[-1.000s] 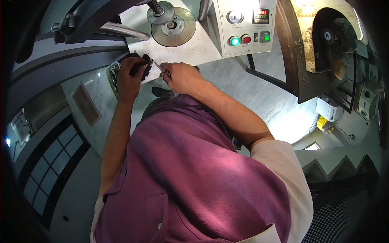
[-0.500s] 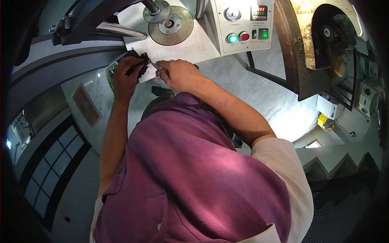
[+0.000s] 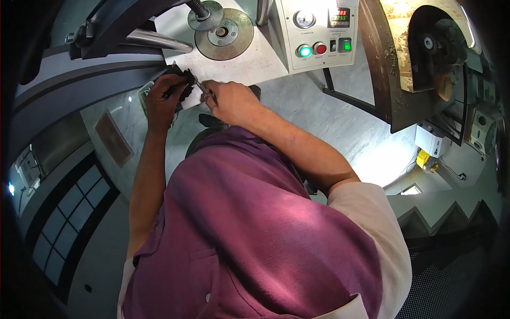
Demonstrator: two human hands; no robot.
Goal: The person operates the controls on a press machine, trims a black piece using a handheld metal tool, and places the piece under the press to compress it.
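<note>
My left hand [image 3: 161, 106] is closed around a ragged black piece [image 3: 186, 91], its fingers pinching the left side of it. My right hand [image 3: 234, 102] is closed on a slim metal hand tool [image 3: 200, 86]. The tool's tip points up and left, at the right edge of the black piece. Whether it is scissors or pliers I cannot tell, since the fingers cover most of it. Both hands are at the front edge of the white machine table [image 3: 255, 68], just below a round metal plate [image 3: 237, 47].
A threaded rod with a disc [image 3: 206, 18] stands over the plate. Right of it is a control panel [image 3: 313, 34] with a gauge, display and lit buttons. A dark machine with a round opening [image 3: 390, 69] stands farther right. Steel bars [image 3: 159, 40] cross at upper left.
My right hand has shifted slightly down, and the tool has turned a little at the edge of the black piece. The left hand has barely moved.
</note>
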